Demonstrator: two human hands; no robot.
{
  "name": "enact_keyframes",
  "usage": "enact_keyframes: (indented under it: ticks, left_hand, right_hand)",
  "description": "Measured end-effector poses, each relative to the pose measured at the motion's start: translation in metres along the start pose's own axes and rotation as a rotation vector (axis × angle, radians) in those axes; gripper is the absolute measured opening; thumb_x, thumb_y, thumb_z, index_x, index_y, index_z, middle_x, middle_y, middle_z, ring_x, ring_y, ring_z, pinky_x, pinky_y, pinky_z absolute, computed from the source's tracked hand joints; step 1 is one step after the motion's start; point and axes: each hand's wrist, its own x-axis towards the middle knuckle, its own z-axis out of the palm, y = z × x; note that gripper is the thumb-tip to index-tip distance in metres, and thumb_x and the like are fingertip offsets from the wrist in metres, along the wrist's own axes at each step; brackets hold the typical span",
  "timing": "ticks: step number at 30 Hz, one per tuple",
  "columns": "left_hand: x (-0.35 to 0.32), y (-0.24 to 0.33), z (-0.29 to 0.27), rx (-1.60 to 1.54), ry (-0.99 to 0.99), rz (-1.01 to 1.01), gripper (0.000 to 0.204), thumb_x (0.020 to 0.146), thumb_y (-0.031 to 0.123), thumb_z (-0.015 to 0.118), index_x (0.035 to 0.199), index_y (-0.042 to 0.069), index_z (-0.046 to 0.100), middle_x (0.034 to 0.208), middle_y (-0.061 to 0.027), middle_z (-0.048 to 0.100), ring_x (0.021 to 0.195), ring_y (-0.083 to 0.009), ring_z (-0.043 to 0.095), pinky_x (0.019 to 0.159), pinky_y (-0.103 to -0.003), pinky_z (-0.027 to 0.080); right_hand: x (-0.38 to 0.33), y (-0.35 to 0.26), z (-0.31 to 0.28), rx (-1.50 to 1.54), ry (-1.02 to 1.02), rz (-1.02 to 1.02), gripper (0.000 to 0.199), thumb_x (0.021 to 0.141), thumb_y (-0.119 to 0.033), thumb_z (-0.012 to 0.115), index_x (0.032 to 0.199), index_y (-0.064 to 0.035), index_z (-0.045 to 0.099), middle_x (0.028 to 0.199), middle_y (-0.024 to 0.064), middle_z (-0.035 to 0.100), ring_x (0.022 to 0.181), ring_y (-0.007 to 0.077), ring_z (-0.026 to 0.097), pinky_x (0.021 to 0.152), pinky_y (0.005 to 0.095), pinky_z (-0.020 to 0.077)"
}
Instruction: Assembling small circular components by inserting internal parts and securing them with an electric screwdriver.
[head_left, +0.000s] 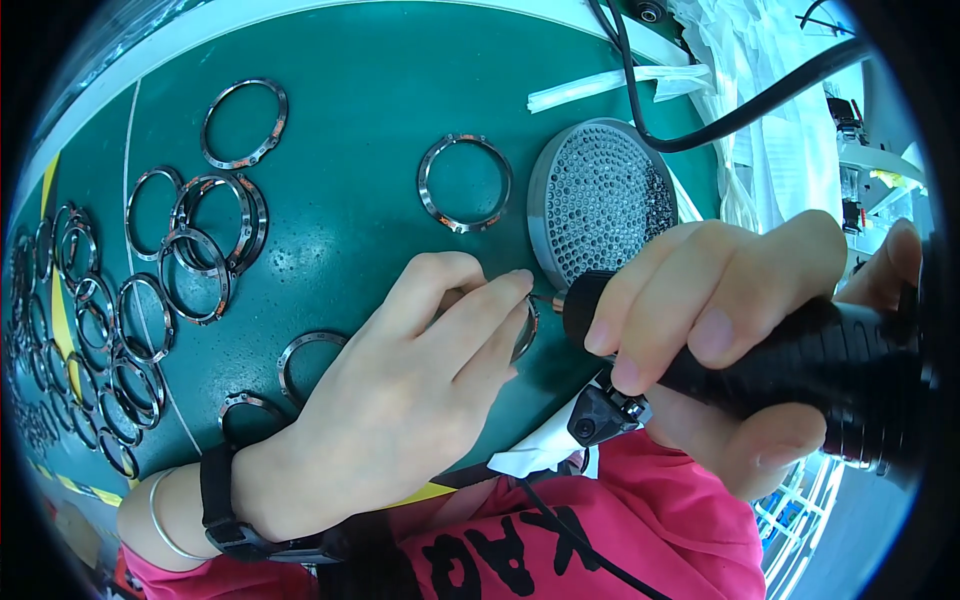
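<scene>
Ring (pixel 525 330) pinched flat by my left hand (pixel 400 400); right hand (pixel 740 330) fisted round black driver (pixel 800 360); I'd keep tip square, pressure light.

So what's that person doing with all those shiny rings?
The person's left hand presses a metal ring onto the green mat. The right hand grips a black power screwdriver, its thin tip right at the ring's edge beside the left fingertips. Many more rings lie spread and stacked to the left, and a round grey dotted tray sits just behind.
</scene>
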Motion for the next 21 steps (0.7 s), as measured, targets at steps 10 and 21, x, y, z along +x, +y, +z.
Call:
enact_keyframes:
  ticks: [10, 21]
  left_hand:
    - [-0.004, -0.005, -0.001, 0.020, 0.003, 0.002, 0.043, 0.064, 0.004, 0.078, 0.104, -0.006, 0.066, 0.117, -0.0126, 0.062, 0.100, -0.0325, 0.056, 0.085, -0.038, 0.049]
    - [-0.001, -0.002, -0.003, 0.002, -0.041, -0.002, 0.047, 0.065, 0.004, 0.077, 0.109, -0.008, 0.064, 0.124, -0.0129, 0.060, 0.099, -0.0301, 0.054, 0.085, -0.037, 0.049]
  right_hand:
    - [0.000, 0.006, -0.012, 0.019, -0.124, -0.007, 0.071, 0.092, -0.037, 0.066, 0.138, -0.0053, 0.022, 0.096, 0.0102, 0.052, 0.060, 0.0193, 0.062, 0.056, 0.0340, 0.0575]
    - [0.009, 0.017, -0.046, 0.028, 0.079, -0.200, 0.057, 0.096, -0.037, 0.049, 0.137, -0.0008, 0.033, 0.090, 0.0111, 0.051, 0.055, 0.0163, 0.055, 0.047, 0.0323, 0.0468]
